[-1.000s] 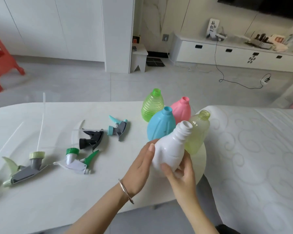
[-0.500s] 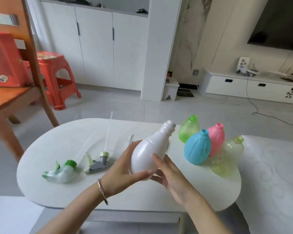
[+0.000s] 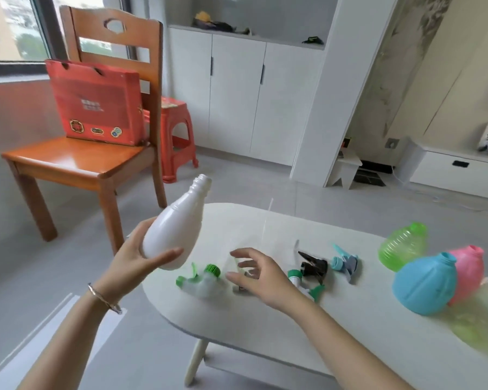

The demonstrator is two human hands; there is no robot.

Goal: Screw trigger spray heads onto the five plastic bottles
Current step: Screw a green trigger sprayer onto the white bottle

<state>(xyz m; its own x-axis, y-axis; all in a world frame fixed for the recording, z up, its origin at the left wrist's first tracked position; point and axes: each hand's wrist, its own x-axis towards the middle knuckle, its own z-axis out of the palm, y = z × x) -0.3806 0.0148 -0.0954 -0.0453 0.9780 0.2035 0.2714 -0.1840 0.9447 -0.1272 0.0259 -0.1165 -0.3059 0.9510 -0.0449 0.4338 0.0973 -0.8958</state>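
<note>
My left hand (image 3: 137,258) grips the base of a white bottle (image 3: 178,226), held tilted in the air past the table's left end, its open threaded neck pointing up and right. My right hand (image 3: 258,273) hovers with fingers spread over the spray heads lying on the white table (image 3: 265,313). A green-capped clear spray head (image 3: 202,280) lies just left of it, another is partly hidden under the fingers. To the right lie a black spray head (image 3: 312,266) and a teal-grey one (image 3: 345,261). Green (image 3: 402,246), blue (image 3: 424,282), pink (image 3: 466,270) and yellow (image 3: 482,313) bottles stand open at the right.
A wooden chair (image 3: 76,161) carrying a red box (image 3: 96,105) stands beyond the table's left end, with a red plastic stool (image 3: 178,136) behind it. White cabinets (image 3: 243,97) and a low white unit (image 3: 457,173) line the far wall.
My right hand has let go of the white bottle and moved over the spray heads. My left hand alone now holds the bottle, carried left and higher. The view has turned left.
</note>
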